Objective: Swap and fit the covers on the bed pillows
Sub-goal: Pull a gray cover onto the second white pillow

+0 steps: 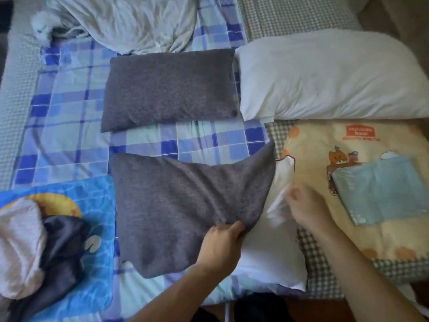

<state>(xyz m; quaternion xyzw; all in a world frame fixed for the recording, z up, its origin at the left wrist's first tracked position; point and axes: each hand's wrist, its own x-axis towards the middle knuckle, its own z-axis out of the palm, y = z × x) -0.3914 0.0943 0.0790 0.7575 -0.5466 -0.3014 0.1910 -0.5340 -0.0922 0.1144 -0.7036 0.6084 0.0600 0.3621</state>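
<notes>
A grey pillow cover (176,205) lies partly over a white pillow (269,259) near the bed's front edge. My left hand (222,242) pinches the cover's open edge where it meets the white pillow. My right hand (306,208), blurred, is at the pillow's upper right corner, touching a strip of white fabric (282,184); its grip is unclear. A second pillow in a grey cover (167,89) lies flat further back. A large bare white pillow (329,75) lies at the back right.
Blue checked sheet (69,135) covers the bed. A cream cartoon-print blanket (325,145) with a folded light-blue cloth (383,191) lies at the right. A blue printed cushion with bundled pink and dark clothes (27,256) is at the front left. A crumpled white duvet (130,22) lies behind.
</notes>
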